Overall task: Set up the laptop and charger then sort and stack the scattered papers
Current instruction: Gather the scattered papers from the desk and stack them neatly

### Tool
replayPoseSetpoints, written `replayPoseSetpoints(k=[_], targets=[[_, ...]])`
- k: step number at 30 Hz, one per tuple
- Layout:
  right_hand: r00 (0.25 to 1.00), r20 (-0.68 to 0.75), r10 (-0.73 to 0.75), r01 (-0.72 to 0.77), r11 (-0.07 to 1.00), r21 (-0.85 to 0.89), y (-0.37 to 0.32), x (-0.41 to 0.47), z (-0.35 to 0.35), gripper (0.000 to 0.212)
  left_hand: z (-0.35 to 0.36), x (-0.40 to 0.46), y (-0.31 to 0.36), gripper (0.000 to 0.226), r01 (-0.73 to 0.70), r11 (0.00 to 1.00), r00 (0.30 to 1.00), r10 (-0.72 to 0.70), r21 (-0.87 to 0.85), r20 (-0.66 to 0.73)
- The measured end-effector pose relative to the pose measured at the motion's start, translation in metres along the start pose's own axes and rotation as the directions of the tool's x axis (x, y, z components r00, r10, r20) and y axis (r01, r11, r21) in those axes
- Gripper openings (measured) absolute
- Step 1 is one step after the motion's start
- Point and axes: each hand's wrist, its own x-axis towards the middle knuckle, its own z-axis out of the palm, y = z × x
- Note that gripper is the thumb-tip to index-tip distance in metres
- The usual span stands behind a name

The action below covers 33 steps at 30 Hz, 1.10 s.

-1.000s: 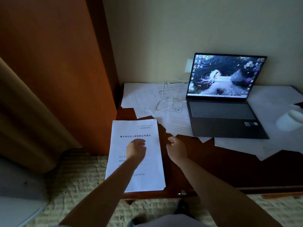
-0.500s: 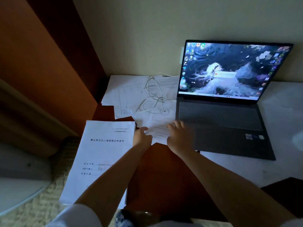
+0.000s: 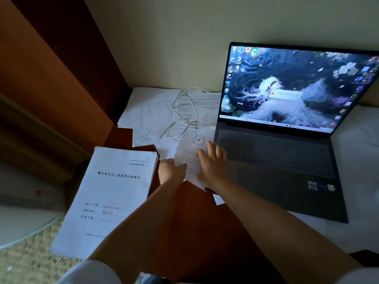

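1. A loose sheet [image 3: 189,160] beside the laptop [image 3: 276,160] is pinched at its left edge by the L hand [image 3: 171,171].
2. R hand [image 3: 212,162] is laid flat on the same sheet, fingers straight & spread.
3. Stapled doc [image 3: 110,197] is seen at the desk's [image 3: 194,222] left edge; the charger cable [image 3: 184,113] is coiled on the papers behind.

Both forearms are bare. Pale, whitish short sleeves show at the upper arms, with the left hand [image 3: 171,171] and right hand [image 3: 212,165] uncovered.
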Motion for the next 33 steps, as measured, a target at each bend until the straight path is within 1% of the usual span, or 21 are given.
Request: replayPoseSetpoints(k=[3, 6, 7, 9, 10, 14, 17, 18, 21, 23, 27, 29, 31, 33], targets=[[0.999, -0.011, -0.042, 0.042, 0.999, -0.01, 0.001, 0.004, -0.001, 0.054, -0.009, -0.002, 0.002, 0.015, 0.009, 0.999, 1.0, -0.009, -0.037, 0.009], [0.998, 0.009, -0.056, 0.056, 0.998, -0.025, 0.005, 0.006, -0.003, 0.064, -0.015, -0.002, 0.004, 0.012, 0.037, 0.997, 0.999, -0.038, -0.067, -0.003], [0.998, 0.017, -0.054, 0.054, 0.998, -0.036, 0.006, 0.007, -0.004, 0.069, -0.016, -0.002, 0.004, 0.017, 0.053, 0.996, 0.998, -0.054, -0.076, -0.019], [0.998, 0.038, -0.053, 0.055, 0.997, -0.049, 0.009, 0.009, -0.005, 0.075, -0.019, -0.002, 0.0, 0.035, 0.094, 0.987, 0.993, -0.103, -0.128, -0.061], [0.997, 0.052, -0.051, 0.054, 0.997, -0.054, 0.01, 0.011, -0.005, 0.077, -0.021, -0.003, -0.002, 0.038, 0.113, 0.981, 0.989, -0.126, -0.158, -0.079], [0.994, 0.096, -0.043, 0.05, 0.996, -0.07, 0.011, 0.013, 0.0, 0.081, -0.031, -0.006, -0.017, 0.03, 0.178, 0.961, 0.964, -0.213, -0.212, -0.159], [0.987, 0.153, -0.051, 0.066, 0.993, -0.094, 0.009, 0.013, 0.0, 0.087, -0.035, -0.013, -0.026, 0.019, 0.225, 0.941, 0.948, -0.272, -0.254, -0.168], [0.985, 0.166, -0.046, 0.064, 0.993, -0.101, 0.008, 0.014, -0.002, 0.087, -0.038, -0.015, -0.027, 0.019, 0.222, 0.942, 0.946, -0.27, -0.251, -0.18], [0.986, 0.163, -0.025, 0.043, 0.993, -0.112, 0.003, 0.016, -0.007, 0.085, -0.05, -0.019, -0.025, 0.023, 0.167, 0.959, 0.935, -0.228, -0.231, -0.272], [0.987, 0.158, -0.008, 0.027, 0.993, -0.117, 0.0, 0.018, -0.009, 0.085, -0.057, -0.025, -0.021, 0.022, 0.148, 0.947, 0.916, -0.241, -0.286, -0.322], [0.981, 0.191, 0.016, 0.009, 0.991, -0.133, 0.002, 0.02, -0.007, 0.089, -0.057, -0.046, -0.011, 0.013, 0.125, 0.921, 0.893, -0.266, -0.368, -0.362], [0.978, 0.208, 0.026, 0.004, 0.99, -0.144, 0.002, 0.021, -0.005, 0.091, -0.063, -0.051, -0.016, 0.01, 0.141, 0.883, 0.857, -0.335, -0.447, -0.392], [0.977, 0.213, 0.021, 0.014, 0.987, -0.162, 0.001, 0.02, -0.003, 0.09, -0.08, -0.048, -0.032, 0.015, 0.179, 0.84, 0.776, -0.441, -0.513, -0.451], [0.98, 0.197, 0.019, 0.017, 0.984, -0.18, 0.0, 0.018, 0.001, 0.086, -0.099, -0.045, -0.05, 0.019, 0.195, 0.822, 0.691, -0.502, -0.535, -0.52]])
